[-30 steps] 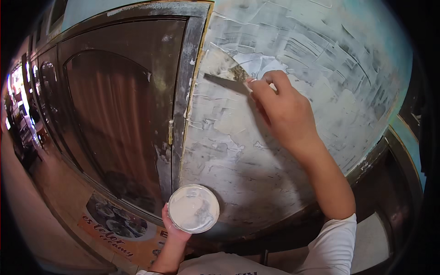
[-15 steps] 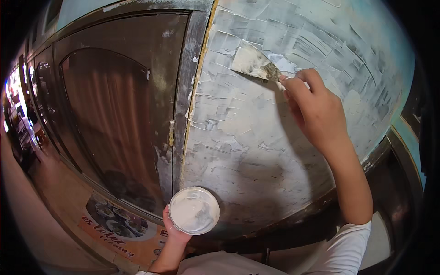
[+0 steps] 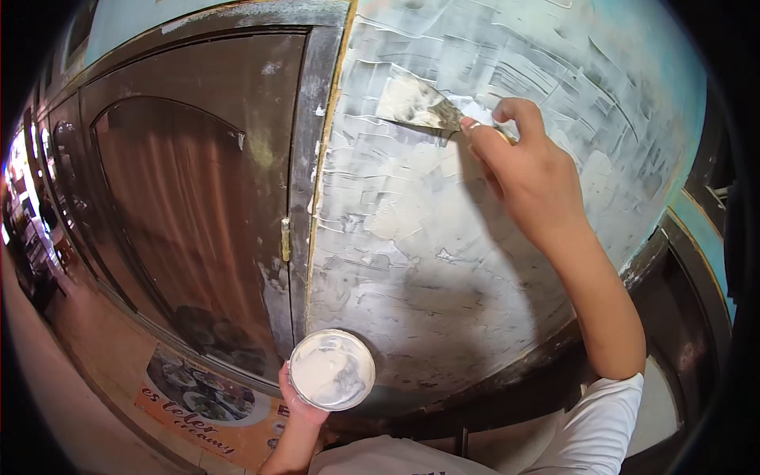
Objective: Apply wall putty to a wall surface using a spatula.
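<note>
My right hand (image 3: 532,170) grips the handle end of a putty knife (image 3: 418,101), whose wide blade carries a coat of whitish putty. The blade lies at or very near the upper wall (image 3: 412,214), which is covered in streaky grey and white putty; exact contact is hard to make out. Low in front of me, my left hand (image 3: 299,402) is wrapped around the side of a round tub (image 3: 332,370). Pale putty fills part of the tub, and bare patches of its inside show. Most of the knife's handle is hidden by my fingers.
Left of the wall stands a brown wooden door (image 3: 178,206) with a curtained panel and a worn frame (image 3: 313,95). A printed orange banner (image 3: 202,404) lies low at the left. Dark wooden furniture or framing (image 3: 689,317) borders the wall at the right.
My right hand and the putty knife appear slightly further left and lower in the picture. The door and wall have also shifted left, so the view itself has turned a little. The tub stays held.
</note>
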Demonstrator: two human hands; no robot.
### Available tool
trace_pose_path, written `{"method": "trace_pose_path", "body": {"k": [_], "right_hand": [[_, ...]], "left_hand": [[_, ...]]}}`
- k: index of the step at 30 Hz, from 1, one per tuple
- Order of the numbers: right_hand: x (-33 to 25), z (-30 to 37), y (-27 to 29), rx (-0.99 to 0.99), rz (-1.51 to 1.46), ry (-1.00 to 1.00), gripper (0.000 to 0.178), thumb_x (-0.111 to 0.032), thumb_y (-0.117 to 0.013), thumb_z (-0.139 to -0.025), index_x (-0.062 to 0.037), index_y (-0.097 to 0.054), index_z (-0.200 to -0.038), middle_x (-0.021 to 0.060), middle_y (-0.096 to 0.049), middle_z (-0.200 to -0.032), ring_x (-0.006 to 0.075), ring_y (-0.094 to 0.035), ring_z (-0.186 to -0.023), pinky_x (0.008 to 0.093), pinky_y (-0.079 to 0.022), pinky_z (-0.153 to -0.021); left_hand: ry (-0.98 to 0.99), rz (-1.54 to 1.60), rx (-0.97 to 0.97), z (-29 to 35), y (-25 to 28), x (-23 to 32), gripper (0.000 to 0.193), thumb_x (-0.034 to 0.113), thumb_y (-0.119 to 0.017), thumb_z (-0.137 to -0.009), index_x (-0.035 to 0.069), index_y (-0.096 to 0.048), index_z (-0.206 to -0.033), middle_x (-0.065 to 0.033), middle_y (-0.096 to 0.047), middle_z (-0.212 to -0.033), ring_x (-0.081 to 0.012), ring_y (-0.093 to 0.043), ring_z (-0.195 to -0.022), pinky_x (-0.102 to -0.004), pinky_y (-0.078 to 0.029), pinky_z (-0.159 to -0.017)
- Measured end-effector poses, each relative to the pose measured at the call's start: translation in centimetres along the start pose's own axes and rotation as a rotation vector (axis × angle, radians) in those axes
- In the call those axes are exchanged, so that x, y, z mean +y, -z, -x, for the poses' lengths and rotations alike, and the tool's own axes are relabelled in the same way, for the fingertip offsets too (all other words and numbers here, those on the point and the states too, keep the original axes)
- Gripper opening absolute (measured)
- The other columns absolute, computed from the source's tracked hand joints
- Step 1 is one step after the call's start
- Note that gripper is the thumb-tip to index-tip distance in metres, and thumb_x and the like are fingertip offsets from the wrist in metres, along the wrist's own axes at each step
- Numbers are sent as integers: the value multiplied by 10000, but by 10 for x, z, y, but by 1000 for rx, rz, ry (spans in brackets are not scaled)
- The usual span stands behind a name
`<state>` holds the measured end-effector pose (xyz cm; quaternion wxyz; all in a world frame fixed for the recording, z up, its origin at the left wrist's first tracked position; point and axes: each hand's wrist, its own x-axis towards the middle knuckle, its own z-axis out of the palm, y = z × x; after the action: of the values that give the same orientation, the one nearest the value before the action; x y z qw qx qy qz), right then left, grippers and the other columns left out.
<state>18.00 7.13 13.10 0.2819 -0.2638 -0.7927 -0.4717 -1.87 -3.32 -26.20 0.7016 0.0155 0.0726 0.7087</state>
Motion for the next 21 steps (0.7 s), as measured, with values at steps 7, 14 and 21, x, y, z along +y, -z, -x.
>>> {"method": "trace_pose_path", "body": {"k": [7,14,21], "right_hand": [[29,33,16,-20,181,27,192,-138,-627,-848,-199,-659,-1028,78,-545,-1026,219,-602,-636,323,-493,-496],[32,35,18,68,-8,108,392,-3,-729,-712,-158,-649,-1064,73,-529,-982,198,-597,-604,314,-487,-502],[14,15,-7,54,156,122,163,-131,-636,-805,-176,-621,-961,63,-520,-917,181,-580,-647,319,-465,-500]], "left_hand": [[15,-3,-58,-4,-13,-6,646,524,-427,-906,85,-498,-1374,-146,-526,-1380,-362,-497,-1254,-515,-390,-1063],[23,16,-39,-5,-14,-13,631,513,-410,-913,84,-508,-1365,-149,-531,-1372,-365,-504,-1242,-520,-393,-1060],[20,-26,-21,-9,-8,-20,645,530,-409,-901,96,-503,-1370,-136,-521,-1385,-360,-488,-1262,-521,-381,-1069]]}}
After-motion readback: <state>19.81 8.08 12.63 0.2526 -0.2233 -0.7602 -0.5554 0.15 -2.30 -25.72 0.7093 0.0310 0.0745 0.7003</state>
